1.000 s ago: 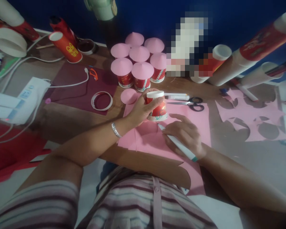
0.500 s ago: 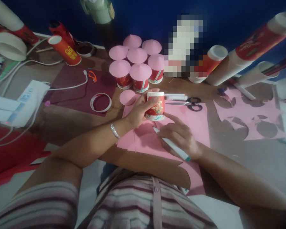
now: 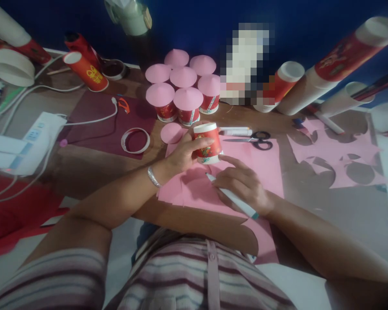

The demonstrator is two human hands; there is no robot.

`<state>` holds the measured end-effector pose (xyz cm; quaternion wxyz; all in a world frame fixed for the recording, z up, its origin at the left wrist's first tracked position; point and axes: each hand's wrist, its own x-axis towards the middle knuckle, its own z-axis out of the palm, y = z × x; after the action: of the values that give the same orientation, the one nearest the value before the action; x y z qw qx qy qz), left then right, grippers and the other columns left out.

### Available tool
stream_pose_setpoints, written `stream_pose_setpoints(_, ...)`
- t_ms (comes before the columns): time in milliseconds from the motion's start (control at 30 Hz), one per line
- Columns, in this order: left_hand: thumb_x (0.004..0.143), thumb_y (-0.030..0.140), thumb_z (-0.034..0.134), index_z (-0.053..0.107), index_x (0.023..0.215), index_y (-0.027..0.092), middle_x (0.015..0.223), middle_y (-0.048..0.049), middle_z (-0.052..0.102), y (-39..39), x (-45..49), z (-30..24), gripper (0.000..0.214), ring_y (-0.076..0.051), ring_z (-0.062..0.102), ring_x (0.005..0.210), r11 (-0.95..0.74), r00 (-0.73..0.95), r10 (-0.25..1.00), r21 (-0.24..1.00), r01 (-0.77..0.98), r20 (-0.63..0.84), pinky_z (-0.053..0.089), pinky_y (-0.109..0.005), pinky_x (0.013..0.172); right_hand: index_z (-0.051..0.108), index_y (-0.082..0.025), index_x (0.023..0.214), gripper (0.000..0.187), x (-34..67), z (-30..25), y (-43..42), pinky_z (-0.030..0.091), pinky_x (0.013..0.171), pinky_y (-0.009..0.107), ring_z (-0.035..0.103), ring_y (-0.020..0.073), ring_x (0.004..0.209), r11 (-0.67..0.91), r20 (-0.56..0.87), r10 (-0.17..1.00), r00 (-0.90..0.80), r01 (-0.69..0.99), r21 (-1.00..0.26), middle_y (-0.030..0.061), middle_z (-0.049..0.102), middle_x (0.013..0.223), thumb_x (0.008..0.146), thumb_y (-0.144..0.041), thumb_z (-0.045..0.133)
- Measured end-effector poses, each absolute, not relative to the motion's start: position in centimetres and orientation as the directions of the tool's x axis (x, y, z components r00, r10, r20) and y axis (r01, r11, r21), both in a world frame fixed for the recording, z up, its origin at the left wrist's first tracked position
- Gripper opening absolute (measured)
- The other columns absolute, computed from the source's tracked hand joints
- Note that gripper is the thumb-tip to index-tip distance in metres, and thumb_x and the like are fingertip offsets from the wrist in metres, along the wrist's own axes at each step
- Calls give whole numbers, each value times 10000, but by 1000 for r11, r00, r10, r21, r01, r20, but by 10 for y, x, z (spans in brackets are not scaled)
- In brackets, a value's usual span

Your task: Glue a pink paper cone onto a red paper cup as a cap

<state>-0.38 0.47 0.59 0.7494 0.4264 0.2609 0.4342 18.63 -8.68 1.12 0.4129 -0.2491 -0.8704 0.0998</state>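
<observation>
My left hand (image 3: pixel 183 153) is wrapped round a red and white paper cup (image 3: pixel 208 144), which stands upside down on a pink paper sheet (image 3: pixel 255 165). My right hand (image 3: pixel 244 187) rests on the sheet just right of the cup, fingers closed on a white pen (image 3: pixel 234 199) whose tip points at the cup's base. The right forefinger reaches toward the cup. A cut pink paper disc (image 3: pixel 170 132) lies just left of the cup.
Several cups with pink cone lids (image 3: pixel 181 92) stand behind. Scissors (image 3: pixel 257 141) and a white marker (image 3: pixel 236 131) lie right of the cup. A tape ring (image 3: pixel 135 140), a white power strip (image 3: pixel 35 135) with cables, red tubes (image 3: pixel 87 71) and pink offcuts (image 3: pixel 336 159) surround the work spot.
The cup in my left hand has been set more upright and shifted slightly left. My right hand with the pen has followed a little to the left.
</observation>
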Motion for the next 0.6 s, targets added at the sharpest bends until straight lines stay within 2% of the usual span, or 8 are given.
stream_pose_setpoints(100,766,304,827,646,1243,235,949,-12,700,5,-5,6,515,-159,677,822,262,474,880,863,-431,-31,550,-293,723,643,-175,1109,229,186,12,-86,589,1126,579,745,177,817,862,668,506,-545,348,-369,26,780,912,922,-45,668)
stream_pose_setpoints(267,811,383,827,608,1279,234,1121,-79,735,3,-4,5,538,-201,716,922,357,485,864,845,-399,-137,587,-319,753,645,-158,1097,224,185,12,-85,585,1138,566,734,164,804,868,675,495,-548,353,-350,29,777,895,917,-28,676)
stream_pose_setpoints(500,661,383,970,645,977,186,831,15,681,1,3,8,494,-108,637,723,301,487,868,882,-363,-96,550,-252,683,644,-192,1075,175,184,16,-86,626,1086,556,735,160,782,865,676,498,-542,368,-342,8,767,880,939,-86,675)
stream_pose_setpoints(600,698,415,946,683,1025,175,919,-35,735,2,1,8,484,-145,693,815,320,496,862,870,-376,-102,569,-280,749,645,-223,1045,193,184,20,-84,684,971,492,723,148,707,851,726,505,-467,406,-331,-22,745,814,913,-101,714)
